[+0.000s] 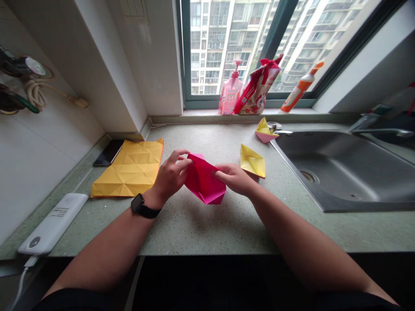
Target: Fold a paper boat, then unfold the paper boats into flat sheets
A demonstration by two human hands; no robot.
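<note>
A bright pink sheet of folded paper [207, 179] is held up above the counter between both hands, its middle opened into a hollow. My left hand [173, 170] pinches its upper left corner between thumb and fingers. On the opposite edge, my right hand [235, 177] grips the paper with the thumb on top and the fingers mostly hidden behind. Just beyond my right hand lies a folded yellow paper piece [253, 160]. A second folded paper piece, yellow and pink [266, 131], rests at the sink's corner. Creased yellow-orange paper [129, 168] lies left of my left hand.
A steel sink [343, 172] is set into the speckled counter [207, 233] at right. At left are a dark phone [108, 152] and a white power bank [53, 222] with a cable. A pump bottle [231, 93], a red bag [259, 88] and an orange-white bottle [300, 90] line the windowsill.
</note>
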